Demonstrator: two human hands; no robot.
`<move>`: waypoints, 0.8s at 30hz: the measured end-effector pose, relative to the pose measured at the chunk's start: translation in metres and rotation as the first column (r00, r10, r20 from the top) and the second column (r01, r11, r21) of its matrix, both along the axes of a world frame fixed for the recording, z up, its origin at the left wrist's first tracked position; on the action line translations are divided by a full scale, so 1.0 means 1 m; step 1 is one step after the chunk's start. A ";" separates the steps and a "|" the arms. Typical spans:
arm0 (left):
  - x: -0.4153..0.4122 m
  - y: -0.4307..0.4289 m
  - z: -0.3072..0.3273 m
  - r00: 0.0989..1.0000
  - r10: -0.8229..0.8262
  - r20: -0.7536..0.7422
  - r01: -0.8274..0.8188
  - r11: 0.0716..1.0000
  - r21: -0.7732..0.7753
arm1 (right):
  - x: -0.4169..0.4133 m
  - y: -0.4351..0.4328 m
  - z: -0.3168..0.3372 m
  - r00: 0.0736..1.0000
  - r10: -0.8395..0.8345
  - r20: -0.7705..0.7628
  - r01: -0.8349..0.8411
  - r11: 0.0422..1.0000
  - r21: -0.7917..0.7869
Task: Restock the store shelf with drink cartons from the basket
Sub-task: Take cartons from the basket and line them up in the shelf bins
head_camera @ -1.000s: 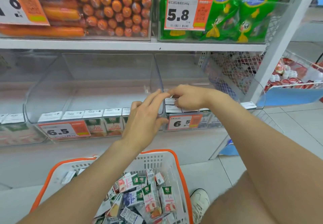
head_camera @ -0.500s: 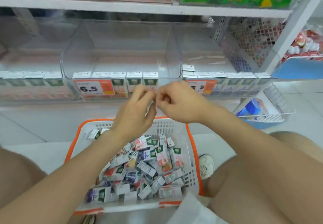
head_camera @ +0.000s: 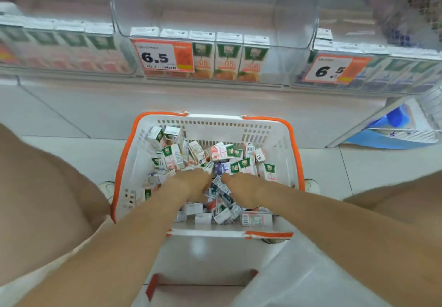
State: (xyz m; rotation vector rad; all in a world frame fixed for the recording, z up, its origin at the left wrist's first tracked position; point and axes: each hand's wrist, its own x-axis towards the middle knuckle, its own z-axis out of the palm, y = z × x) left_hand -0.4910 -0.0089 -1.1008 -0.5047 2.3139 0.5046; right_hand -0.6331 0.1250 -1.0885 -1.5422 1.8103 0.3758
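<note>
Head view: your left hand [head_camera: 191,186] and right hand [head_camera: 244,188] have dropped from the bin [head_camera: 215,7] at top centre into the basket [head_camera: 215,124] at mid-frame. Their fingers are buried among the loose cartons [head_camera: 174,156], and I cannot tell whether either grasps one. A fresh pick looks to be starting.

Matt plastic basket [head_camera: 215,124], glossy clear shelf bin [head_camera: 215,7], seemingly paperboard cartons [head_camera: 172,156].
</note>
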 end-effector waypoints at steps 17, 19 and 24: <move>0.027 -0.036 -0.015 0.940 0.335 -0.071 -0.308 0.918 0.251 | 0.009 -0.014 -0.036 0.998 0.046 -0.054 -0.054 0.986 -0.158; 0.029 -0.044 -0.002 0.874 0.467 -0.133 -0.407 0.854 0.325 | 0.002 -0.018 -0.019 0.995 -0.068 0.072 0.080 0.982 -0.172; 0.028 -0.052 0.045 0.619 0.743 -0.256 -0.537 0.638 0.552 | -0.017 -0.028 0.056 0.918 -0.314 0.243 0.380 0.873 -0.306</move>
